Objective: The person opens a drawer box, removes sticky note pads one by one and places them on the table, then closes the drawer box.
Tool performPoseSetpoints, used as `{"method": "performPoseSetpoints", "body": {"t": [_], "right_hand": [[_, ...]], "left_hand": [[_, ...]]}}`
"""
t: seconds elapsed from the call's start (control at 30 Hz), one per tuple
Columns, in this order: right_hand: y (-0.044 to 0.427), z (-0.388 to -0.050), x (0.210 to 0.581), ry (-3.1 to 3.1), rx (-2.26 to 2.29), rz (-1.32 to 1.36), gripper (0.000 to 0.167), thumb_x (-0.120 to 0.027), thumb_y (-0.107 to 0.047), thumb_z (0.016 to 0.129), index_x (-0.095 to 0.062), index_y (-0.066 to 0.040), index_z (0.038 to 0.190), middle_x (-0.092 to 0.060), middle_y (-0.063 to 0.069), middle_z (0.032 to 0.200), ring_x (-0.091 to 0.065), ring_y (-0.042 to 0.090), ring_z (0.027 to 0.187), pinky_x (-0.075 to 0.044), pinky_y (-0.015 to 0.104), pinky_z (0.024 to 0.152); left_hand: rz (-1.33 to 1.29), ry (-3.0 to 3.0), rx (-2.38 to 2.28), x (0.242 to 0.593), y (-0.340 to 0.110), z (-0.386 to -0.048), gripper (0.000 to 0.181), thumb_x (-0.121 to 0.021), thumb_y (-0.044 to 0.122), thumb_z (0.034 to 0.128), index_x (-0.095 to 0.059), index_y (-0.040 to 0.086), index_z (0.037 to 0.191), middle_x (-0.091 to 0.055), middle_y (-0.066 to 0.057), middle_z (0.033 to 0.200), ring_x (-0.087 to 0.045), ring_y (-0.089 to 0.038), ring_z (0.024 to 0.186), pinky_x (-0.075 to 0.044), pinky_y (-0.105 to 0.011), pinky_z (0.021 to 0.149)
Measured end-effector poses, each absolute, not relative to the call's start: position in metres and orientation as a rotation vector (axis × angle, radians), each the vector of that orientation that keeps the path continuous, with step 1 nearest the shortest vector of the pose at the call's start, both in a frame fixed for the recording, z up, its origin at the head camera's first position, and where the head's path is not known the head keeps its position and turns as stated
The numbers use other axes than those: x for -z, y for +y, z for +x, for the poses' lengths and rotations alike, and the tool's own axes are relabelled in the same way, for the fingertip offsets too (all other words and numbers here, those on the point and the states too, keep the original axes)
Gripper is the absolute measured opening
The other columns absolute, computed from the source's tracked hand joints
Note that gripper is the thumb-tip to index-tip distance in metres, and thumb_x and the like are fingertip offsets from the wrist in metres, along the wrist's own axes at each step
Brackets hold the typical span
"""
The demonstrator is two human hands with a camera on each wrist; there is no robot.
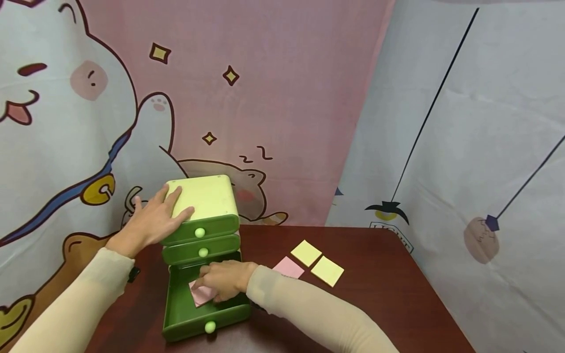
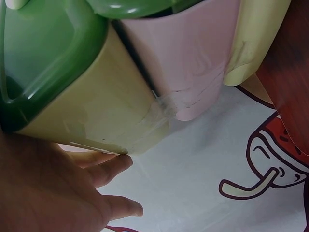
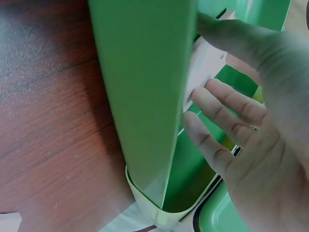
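A small chest of drawers, with a pale yellow top (image 1: 207, 196) and green drawer fronts, stands on the table. My left hand (image 1: 152, 215) rests spread on its top at the left edge; in the left wrist view the fingers lie along the cream casing (image 2: 96, 106). The bottom drawer (image 1: 176, 309) is pulled out, and the two above it are closed. Inside it, my right hand (image 1: 227, 279) holds a pink sticky note pad (image 1: 201, 294) between thumb and fingers, low over the drawer floor. The right wrist view shows the pad (image 3: 207, 60) partly hidden by the fingers.
To the right of the chest, two yellow sticky note pads (image 1: 327, 271) and another pink pad (image 1: 287, 267), partly behind my right sleeve, lie on the dark red table (image 1: 384, 294). A printed cloth (image 1: 287, 98) hangs close behind the chest.
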State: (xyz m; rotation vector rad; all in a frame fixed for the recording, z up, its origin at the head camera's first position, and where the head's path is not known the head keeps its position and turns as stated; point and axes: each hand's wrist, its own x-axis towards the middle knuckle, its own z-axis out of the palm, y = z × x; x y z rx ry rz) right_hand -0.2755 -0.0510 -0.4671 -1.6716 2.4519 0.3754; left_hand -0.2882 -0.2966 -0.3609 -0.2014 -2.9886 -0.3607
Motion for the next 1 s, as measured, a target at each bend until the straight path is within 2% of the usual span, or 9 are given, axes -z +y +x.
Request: {"method": "performPoseSetpoints", "body": {"t": [0.13,0.33,0.47,0.6,0.8,1.0], "right_hand": [[-0.05,-0.273,0.468,2.47,-0.373,-1.678,0.064,-0.089,-0.041,0.106,-0.065,-0.045,0.166,-0.065,-0.014,0.156,-0.063,0.004,0.134,-0.058,0.017,0.103],[-0.05,-0.274,0.468,2.444,-0.318,-1.692,0.056,-0.088,-0.038,0.107,-0.071,-0.037,0.16,-0.061,-0.012,0.171,-0.066,0.003,0.146,-0.058,0.016,0.111],[-0.05,-0.275,0.468,2.42,-0.276,-1.715,0.053,-0.091,-0.035,0.105,-0.074,-0.035,0.156,-0.072,-0.012,0.157,-0.073,0.0,0.131,-0.059,0.013,0.104],[-0.049,-0.275,0.467,2.42,-0.308,-1.744,0.058,-0.093,-0.038,0.103,-0.072,-0.038,0.157,-0.074,-0.01,0.143,-0.074,0.002,0.119,-0.06,0.013,0.098],[-0.046,-0.273,0.467,2.443,-0.357,-1.711,0.067,-0.092,-0.048,0.103,-0.065,-0.045,0.165,-0.07,-0.008,0.145,-0.069,0.009,0.122,-0.06,0.019,0.102],[-0.039,-0.274,0.469,2.438,-0.299,-1.728,0.062,-0.087,-0.049,0.106,-0.066,-0.046,0.164,-0.069,-0.009,0.148,-0.063,0.008,0.126,-0.054,0.02,0.106]], "left_hand": [[-0.202,-2.988,0.368,0.361,-0.297,-0.288,0.107,-0.03,0.084,0.1156,-0.016,0.006,0.188,-0.005,-0.039,0.191,-0.023,-0.071,0.171,0.003,-0.099,0.129],[-0.206,-2.99,0.373,0.362,-0.297,-0.288,0.107,-0.03,0.084,0.1155,-0.016,0.006,0.188,-0.004,-0.039,0.192,-0.023,-0.072,0.17,0.005,-0.099,0.129],[-0.208,-2.991,0.376,0.362,-0.298,-0.288,0.107,-0.03,0.085,0.1153,-0.015,0.007,0.188,-0.004,-0.039,0.192,-0.024,-0.073,0.17,0.005,-0.099,0.129],[-0.202,-2.991,0.371,0.363,-0.297,-0.289,0.108,-0.03,0.085,0.1151,-0.016,0.007,0.188,-0.005,-0.039,0.192,-0.024,-0.072,0.17,0.004,-0.099,0.129],[-0.188,-2.989,0.361,0.363,-0.298,-0.289,0.109,-0.031,0.086,0.1144,-0.016,0.006,0.188,-0.006,-0.04,0.191,-0.023,-0.071,0.171,0.002,-0.098,0.13],[-0.188,-2.991,0.37,0.363,-0.297,-0.289,0.108,-0.031,0.085,0.1148,-0.016,0.006,0.188,-0.005,-0.04,0.191,-0.022,-0.071,0.171,0.003,-0.098,0.13]]}}
